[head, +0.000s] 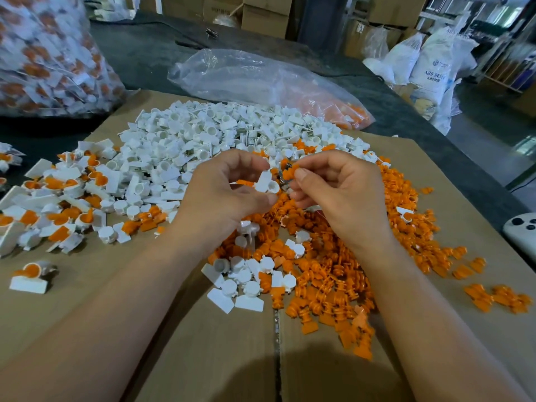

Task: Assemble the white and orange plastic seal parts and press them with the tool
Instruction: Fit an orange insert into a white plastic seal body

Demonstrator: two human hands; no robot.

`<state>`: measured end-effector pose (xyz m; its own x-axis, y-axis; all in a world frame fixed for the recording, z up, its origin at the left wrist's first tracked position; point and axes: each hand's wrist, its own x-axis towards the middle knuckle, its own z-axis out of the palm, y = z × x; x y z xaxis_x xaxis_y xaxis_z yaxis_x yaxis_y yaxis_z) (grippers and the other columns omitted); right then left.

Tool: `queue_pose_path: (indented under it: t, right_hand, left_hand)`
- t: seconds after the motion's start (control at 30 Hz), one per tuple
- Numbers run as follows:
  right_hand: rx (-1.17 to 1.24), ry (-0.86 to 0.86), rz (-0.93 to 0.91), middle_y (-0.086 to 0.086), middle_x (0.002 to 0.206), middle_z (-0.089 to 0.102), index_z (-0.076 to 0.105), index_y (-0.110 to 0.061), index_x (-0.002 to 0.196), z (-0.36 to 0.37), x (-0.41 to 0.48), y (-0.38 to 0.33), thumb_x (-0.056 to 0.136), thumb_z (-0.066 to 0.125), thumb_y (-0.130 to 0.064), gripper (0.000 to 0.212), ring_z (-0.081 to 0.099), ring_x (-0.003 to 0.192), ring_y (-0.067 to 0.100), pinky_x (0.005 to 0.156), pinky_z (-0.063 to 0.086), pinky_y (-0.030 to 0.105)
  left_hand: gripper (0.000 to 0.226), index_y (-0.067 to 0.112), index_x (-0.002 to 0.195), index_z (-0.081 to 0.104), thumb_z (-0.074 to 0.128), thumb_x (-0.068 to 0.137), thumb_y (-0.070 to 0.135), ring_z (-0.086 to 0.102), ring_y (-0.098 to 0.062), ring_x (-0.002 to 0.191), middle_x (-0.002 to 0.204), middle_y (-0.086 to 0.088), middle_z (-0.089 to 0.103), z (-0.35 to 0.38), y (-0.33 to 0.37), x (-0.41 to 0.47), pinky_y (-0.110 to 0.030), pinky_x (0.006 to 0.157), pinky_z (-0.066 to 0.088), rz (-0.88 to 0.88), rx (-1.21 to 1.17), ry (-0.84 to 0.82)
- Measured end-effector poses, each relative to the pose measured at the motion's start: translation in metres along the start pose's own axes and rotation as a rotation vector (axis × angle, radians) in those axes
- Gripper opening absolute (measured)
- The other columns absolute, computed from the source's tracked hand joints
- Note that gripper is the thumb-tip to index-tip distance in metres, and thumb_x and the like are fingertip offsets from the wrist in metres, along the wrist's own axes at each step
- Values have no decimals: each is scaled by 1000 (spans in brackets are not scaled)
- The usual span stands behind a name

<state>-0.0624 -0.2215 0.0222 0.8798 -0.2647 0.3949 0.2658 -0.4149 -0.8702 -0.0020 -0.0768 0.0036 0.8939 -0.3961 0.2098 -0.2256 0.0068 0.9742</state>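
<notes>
Lying behind white pile [220, 132]: clear bag [261, 79]

Brown cardboard [87, 329] is lying flat under the left grip [229, 192] and the right grip [342, 195], covering part of the dark table [139, 56]. A crumpled clear plastic bag [237, 74] is sitting well beyond the right grip. White sacks [429, 59] printed ABS RESIN are leaning far off to its right. Cardboard boxes [264, 15] are standing way behind, and a white gadget [522, 233] with dark buttons is poking in at the right edge.

Cardboard boxes [265, 13] and white sacks [432, 65] line the warehouse floor [487, 140].
</notes>
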Motion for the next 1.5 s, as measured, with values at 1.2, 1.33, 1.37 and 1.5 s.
queue_pose_path:
  t: [1.2, 1.33, 1.37, 1.5]
  right_hand:
    - [-452, -64, -135, -15, 51, 48, 51, -27, 66, 7, -4, 2, 85, 62, -17, 25, 50, 54, 7, 47, 38, 22]
    - [-461, -63, -162, -14, 50, 47, 51, -25, 66, 9, -4, 3, 85, 62, -18, 22, 49, 53, 9, 45, 35, 24]
    - [-465, -62, -164, -14, 50, 47, 52, -24, 66, 9, -4, 4, 85, 61, -18, 22, 50, 54, 10, 45, 35, 25]
    - [-480, -69, -180, -12, 52, 49, 53, -22, 68, 10, -4, 4, 85, 60, -19, 18, 51, 56, 13, 46, 36, 28]
  left_hand:
    - [31, 25, 92, 67, 68, 78, -3, 66, -6, 88, 92, 3, 71, 3, 1, -3, -25, 78, 56, 80, -17, 44]
    - [32, 30, 86, 69, 71, 76, 0, 65, -2, 79, 89, 6, 69, 3, 0, -4, -19, 74, 55, 62, -33, 72]
    - [32, 32, 84, 70, 72, 75, 1, 64, -3, 74, 83, 8, 66, 3, -1, -4, -17, 71, 54, 57, -39, 84]
    - [29, 28, 81, 70, 73, 74, 0, 56, 0, 64, 67, 11, 59, 3, -1, -2, -12, 61, 50, 19, -43, 95]
